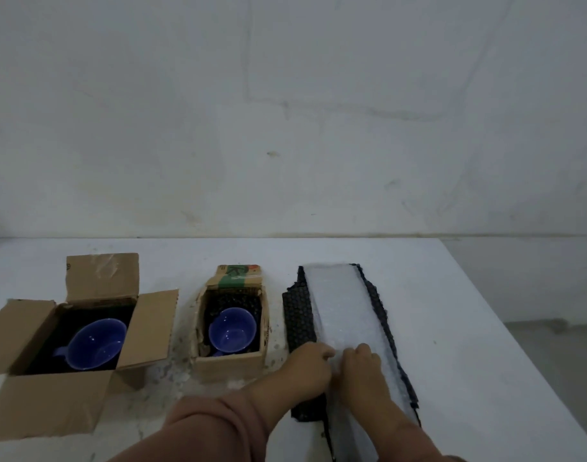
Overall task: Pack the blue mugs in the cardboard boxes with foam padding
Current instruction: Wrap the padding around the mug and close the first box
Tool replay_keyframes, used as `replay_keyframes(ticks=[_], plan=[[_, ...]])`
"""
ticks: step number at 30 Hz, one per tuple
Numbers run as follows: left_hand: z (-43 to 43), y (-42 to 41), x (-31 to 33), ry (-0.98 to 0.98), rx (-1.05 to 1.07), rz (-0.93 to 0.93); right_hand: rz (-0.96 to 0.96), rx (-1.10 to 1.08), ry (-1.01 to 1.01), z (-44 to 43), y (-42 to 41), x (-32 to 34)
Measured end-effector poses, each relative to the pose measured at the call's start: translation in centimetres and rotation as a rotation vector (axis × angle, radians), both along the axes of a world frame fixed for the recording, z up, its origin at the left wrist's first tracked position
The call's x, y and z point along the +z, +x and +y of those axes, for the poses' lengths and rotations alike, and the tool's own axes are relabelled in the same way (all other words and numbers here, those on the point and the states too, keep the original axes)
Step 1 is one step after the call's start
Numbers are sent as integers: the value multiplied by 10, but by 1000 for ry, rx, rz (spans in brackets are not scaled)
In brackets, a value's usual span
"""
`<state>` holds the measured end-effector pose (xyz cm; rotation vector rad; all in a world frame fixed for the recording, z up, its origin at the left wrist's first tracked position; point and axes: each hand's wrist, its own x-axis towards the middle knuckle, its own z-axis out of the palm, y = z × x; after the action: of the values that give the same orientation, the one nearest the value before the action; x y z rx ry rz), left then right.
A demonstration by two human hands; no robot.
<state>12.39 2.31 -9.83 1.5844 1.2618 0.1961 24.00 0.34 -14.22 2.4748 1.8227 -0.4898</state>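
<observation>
On the white surface (452, 328), we've got both hands, left (310, 363) and right (362, 365), pinching the white foam strip (345, 308); blue mugs (97, 343) sit boxed alongside.

Head view, forward-down over table (452, 328)

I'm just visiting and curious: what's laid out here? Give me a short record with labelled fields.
Surface: white table against a pale wall
Large cardboard box: left, flaps open, dark lining, holds a blue mug
Small cardboard box: centre, dark bubble-wrap lining, holds a second blue mug
Padding: white foam sheet lying on dark bubble wrap, right of the boxes
Left hand: on the foam sheet's near left edge
Right hand: pressed on the foam beside it
Boxes closed: neither
</observation>
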Motion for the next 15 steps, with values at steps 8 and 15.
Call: replay_keyframes(ticks=[8, 15], plan=[[12, 24, -11, -406, 460, -217, 267, -40, 16, 11, 27, 1], [19, 22, -2, -493, 559, -328, 355, 42, 175, 8, 14, 36]])
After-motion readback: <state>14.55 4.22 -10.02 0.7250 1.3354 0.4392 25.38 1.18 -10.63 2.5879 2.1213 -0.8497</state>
